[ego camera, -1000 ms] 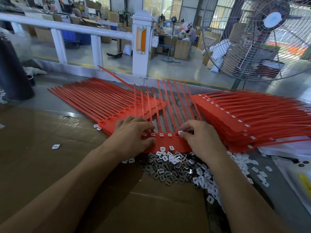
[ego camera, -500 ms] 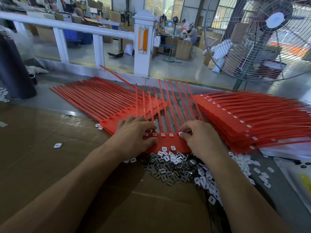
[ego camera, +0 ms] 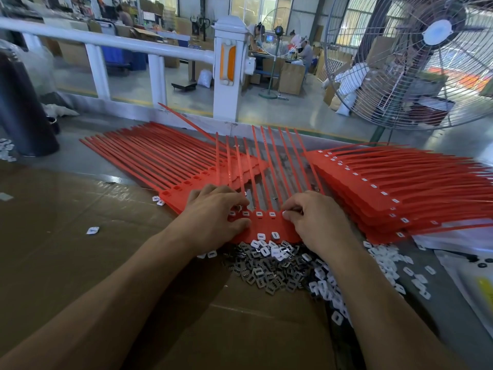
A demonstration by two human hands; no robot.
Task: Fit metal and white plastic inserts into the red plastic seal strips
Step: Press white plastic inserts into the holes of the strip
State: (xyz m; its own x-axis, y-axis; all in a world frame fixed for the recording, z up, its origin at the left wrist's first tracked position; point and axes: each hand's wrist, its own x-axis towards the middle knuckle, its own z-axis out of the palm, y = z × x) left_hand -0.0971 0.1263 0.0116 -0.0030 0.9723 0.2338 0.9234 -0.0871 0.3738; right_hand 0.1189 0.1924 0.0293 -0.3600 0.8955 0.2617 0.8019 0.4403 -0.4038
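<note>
Centrally, red seal strip block (ego camera: 262, 225) flat on brown cardboard (ego camera: 80, 263), tails fanning toward upper frame, row of white-filled slots along its head end. Left hand (ego camera: 213, 214) on block's left end, fingers curled, thumb pressed on red edge, tiny metal piece (ego camera: 239, 208) at fingertips, can't tell if actually pinched. Right hand (ego camera: 314, 217) on block's right end, fingers curled, fingertips on a small white insert (ego camera: 285, 212) at a slot; pinch vs press unclear. Just below block, lower center: pile of grey metal inserts (ego camera: 264, 273). Right of that, running to lower right: white plastic inserts (ego camera: 386, 263), a few on block's near edge too. Center left: stack of red strips w/ open slots (ego camera: 165, 161), tails pointing to upper left. Right side: second red stack w/ white-filled slots (ego camera: 400, 188), tails off right edge. Stray white insert (ego camera: 92, 230) alone on cardboard, left of center. Upper left: white railing (ego camera: 106, 44) w/ post carrying orange reflector (ego camera: 229, 62). Upper right: big wire-caged fan (ego camera: 416, 62). Dark cylinder (ego camera: 18, 108) at far left edge. Bkgd: workers at benches, boxes, too small for detail.
</note>
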